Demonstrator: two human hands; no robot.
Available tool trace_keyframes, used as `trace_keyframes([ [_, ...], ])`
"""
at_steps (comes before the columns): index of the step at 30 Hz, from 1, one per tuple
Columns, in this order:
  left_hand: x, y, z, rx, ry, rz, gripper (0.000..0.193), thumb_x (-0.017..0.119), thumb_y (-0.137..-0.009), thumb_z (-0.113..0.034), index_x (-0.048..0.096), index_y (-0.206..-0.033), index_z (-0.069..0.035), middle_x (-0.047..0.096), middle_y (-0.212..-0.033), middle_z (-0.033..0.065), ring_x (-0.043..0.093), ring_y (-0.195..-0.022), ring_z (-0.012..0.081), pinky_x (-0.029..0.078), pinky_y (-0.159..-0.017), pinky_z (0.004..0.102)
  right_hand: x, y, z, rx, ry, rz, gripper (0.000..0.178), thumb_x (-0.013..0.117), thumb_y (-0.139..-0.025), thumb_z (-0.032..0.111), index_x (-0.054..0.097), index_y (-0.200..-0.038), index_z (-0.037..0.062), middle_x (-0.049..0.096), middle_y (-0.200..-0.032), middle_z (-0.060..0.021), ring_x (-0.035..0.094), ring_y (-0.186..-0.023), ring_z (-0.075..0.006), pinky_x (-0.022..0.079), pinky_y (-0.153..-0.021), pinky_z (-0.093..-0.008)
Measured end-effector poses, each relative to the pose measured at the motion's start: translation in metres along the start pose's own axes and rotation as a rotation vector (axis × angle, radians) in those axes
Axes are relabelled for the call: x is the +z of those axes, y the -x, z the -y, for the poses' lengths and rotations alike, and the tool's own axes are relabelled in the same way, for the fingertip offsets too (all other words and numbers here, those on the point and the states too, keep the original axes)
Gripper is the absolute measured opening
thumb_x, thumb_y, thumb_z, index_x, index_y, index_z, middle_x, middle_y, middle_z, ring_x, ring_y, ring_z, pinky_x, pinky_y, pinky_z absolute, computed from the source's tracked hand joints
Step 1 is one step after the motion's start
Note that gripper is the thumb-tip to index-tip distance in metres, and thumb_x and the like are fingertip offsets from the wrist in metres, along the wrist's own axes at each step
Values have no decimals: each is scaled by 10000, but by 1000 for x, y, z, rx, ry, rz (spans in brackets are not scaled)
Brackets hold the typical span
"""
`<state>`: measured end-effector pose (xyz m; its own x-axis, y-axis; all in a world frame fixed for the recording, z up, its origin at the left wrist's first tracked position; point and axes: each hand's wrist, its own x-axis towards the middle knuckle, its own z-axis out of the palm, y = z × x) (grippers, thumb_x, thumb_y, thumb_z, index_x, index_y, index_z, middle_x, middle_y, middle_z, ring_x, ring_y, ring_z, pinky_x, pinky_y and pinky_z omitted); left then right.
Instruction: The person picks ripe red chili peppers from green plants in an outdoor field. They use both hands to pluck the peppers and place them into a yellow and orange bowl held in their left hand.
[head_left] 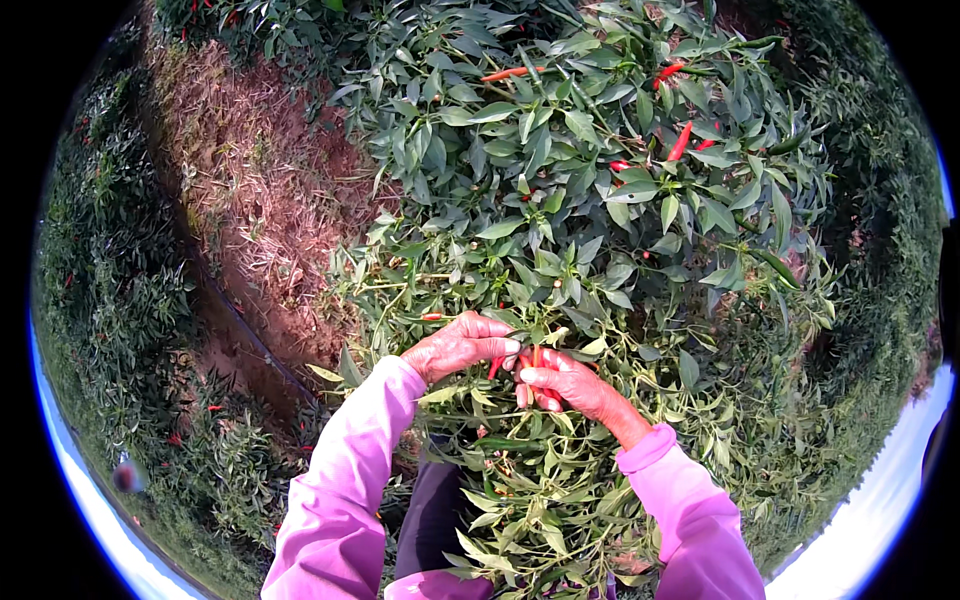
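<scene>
I look down into a leafy green chili plant (600, 200). Both my hands, in pink sleeves, meet low in its foliage. My left hand (460, 345) has its fingers curled around a stem with a small red chili (494, 367) just below them. My right hand (570, 385) pinches a red chili (537, 357) and seems to keep several more red chilies against its palm. The two sets of fingertips nearly touch. More ripe red chilies hang higher up, one (680, 141) at the upper right and another (505, 73) near the top.
A strip of bare reddish soil with dry grass (250, 190) runs down the left beside the plant. A dark thin hose or pipe (250, 335) lies along it. Further rows of chili plants (120, 300) stand at the left and right (870, 200).
</scene>
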<state>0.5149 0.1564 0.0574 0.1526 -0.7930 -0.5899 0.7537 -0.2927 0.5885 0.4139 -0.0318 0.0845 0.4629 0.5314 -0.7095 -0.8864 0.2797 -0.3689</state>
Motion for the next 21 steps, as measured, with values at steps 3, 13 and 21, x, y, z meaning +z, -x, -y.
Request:
trace_keyframes([
  [3,5,17,-3,47,210,39,222,560,-877,-206,639,-974,-23,617,-787,13,539,-735,91,425,-699,238,-2,2,-3,-16,-34,-71,280,527,-873,256,511,-1059,48,609,-740,-59,406,-440,-32,322,-407,-151],
  [13,47,19,19,284,827,-460,284,585,-864,-202,516,-1107,-71,592,-946,37,582,-873,177,467,-857,348,6,0,4,-194,-314,-188,284,562,-855,276,542,-1010,39,607,-791,-82,492,-479,-84,368,-412,-195],
  [21,83,1,12,295,456,-564,222,569,-870,-136,593,-1058,-20,609,-1034,54,564,-917,112,461,-764,225,2,9,-2,-140,-430,-180,200,601,-837,227,541,-889,44,511,-650,7,420,-415,-52,321,-358,-172],
])
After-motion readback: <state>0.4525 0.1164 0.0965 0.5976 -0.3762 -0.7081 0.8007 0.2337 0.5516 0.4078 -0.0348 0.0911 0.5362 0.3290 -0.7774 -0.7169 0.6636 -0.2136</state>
